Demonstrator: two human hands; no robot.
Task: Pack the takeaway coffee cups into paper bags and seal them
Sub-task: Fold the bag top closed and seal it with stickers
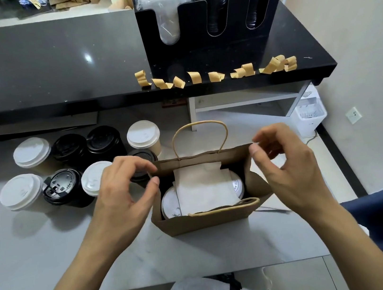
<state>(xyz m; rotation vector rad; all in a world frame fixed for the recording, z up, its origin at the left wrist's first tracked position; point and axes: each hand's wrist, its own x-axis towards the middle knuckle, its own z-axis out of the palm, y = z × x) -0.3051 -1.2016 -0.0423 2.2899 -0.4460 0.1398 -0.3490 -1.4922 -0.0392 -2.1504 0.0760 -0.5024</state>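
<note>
A brown paper bag (pixel 204 220) with twisted handles stands open on the white counter. Inside it I see white-lidded cups (pixel 169 205) with a white napkin (pixel 202 188) lying over them. My left hand (pixel 123 192) pinches the bag's upper left corner between thumb and fingers. My right hand (pixel 285 163) pinches the upper right corner the same way. Left of the bag stand several takeaway cups (pixel 64 168), some with white lids and some with black.
A raised black shelf (pixel 50 74) runs across the back. Several curled strips of brown tape (pixel 217 75) stick along its front edge. A black holder (pixel 216 49) with stacked lids stands on it. A white appliance (pixel 309 109) sits at the right.
</note>
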